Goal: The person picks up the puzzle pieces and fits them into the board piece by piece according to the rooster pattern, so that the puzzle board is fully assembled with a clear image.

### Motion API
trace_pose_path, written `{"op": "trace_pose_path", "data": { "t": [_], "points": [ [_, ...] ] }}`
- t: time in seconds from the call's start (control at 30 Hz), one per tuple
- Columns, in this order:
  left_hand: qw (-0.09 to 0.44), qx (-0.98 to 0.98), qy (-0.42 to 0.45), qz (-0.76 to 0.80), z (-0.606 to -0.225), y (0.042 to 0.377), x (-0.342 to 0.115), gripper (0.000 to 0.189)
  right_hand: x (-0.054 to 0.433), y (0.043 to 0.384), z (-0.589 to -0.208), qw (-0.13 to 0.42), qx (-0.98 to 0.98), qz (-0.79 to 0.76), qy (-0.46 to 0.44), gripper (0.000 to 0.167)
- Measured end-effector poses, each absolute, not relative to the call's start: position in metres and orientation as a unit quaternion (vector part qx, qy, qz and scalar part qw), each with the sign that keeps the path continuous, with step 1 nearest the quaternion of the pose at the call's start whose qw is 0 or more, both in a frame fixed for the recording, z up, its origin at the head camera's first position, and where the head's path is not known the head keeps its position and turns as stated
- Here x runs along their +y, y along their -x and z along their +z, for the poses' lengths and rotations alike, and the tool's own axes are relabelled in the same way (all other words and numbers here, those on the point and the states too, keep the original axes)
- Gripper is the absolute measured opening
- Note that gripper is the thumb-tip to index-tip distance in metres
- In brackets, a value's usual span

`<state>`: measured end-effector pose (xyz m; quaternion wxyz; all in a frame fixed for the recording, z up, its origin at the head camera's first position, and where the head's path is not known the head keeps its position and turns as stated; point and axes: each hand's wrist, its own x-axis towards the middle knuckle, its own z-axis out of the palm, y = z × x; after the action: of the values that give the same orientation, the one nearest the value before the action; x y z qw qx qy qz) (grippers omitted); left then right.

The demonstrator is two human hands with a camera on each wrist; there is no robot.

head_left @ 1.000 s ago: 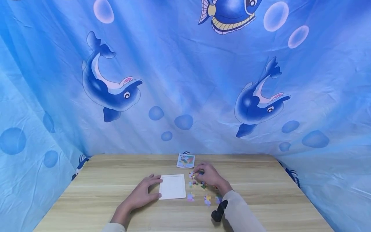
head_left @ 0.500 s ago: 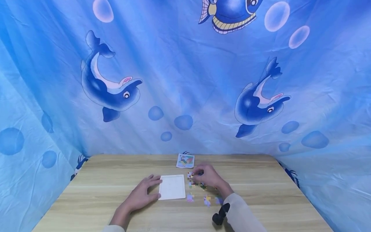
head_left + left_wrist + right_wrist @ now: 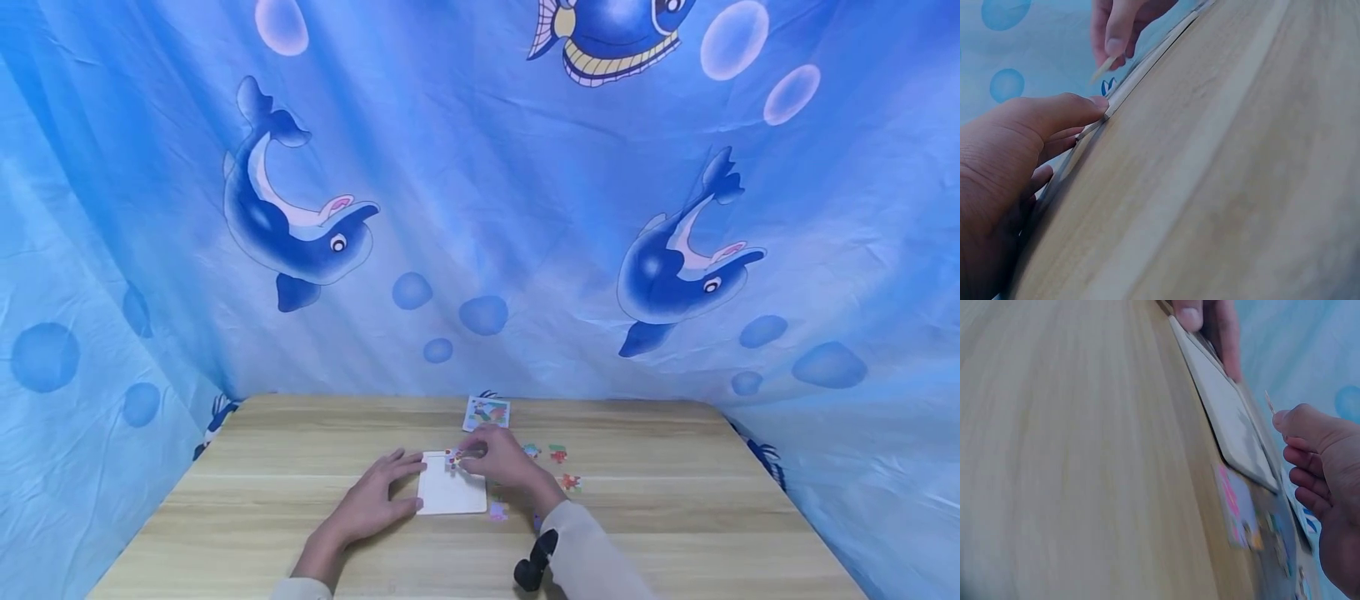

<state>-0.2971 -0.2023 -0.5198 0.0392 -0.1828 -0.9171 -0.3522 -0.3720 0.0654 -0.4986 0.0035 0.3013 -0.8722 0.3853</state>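
My right hand (image 3: 506,458) pinches a colourful jigsaw piece (image 3: 453,458) between thumb and fingers, over the far part of a white square puzzle tray (image 3: 453,496). In the right wrist view the piece (image 3: 1270,403) appears edge-on, raised above the tray (image 3: 1229,419); the other fingers of that hand (image 3: 1329,469) curl inward. My left hand (image 3: 375,500) rests along the tray's left edge, thumb near the front corner and fingers further back. Its thumb touches the rim in the left wrist view, where the held piece (image 3: 1104,69) also shows.
Right of the tray lie loose jigsaw pieces, among them a lilac-pink one (image 3: 498,511), a red one (image 3: 558,453) and an orange one (image 3: 572,482); my right arm hides some. Behind the tray is a picture card (image 3: 486,412). A blue printed curtain (image 3: 480,208) hangs beyond the wooden table.
My right hand has moved left from among the loose pieces to over the tray, carrying one piece. More pieces on the right are now uncovered. The left hand stays at the tray's edge.
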Motion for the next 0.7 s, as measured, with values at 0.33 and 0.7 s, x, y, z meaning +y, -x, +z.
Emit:
{"op": "trace_pose_path", "data": {
  "t": [0.33, 0.7],
  "points": [
    [0.046, -0.919, 0.181, -0.348, -0.520, 0.297, -0.201, 0.057, 0.041, 0.374, -0.506, 0.016, -0.884, 0.361, -0.298, 0.022],
    [0.052, -0.921, 0.176, -0.344, -0.522, 0.297, -0.201, 0.059, 0.030, 0.372, -0.509, 0.036, -0.896, 0.324, -0.301, 0.021]
  ]
}}
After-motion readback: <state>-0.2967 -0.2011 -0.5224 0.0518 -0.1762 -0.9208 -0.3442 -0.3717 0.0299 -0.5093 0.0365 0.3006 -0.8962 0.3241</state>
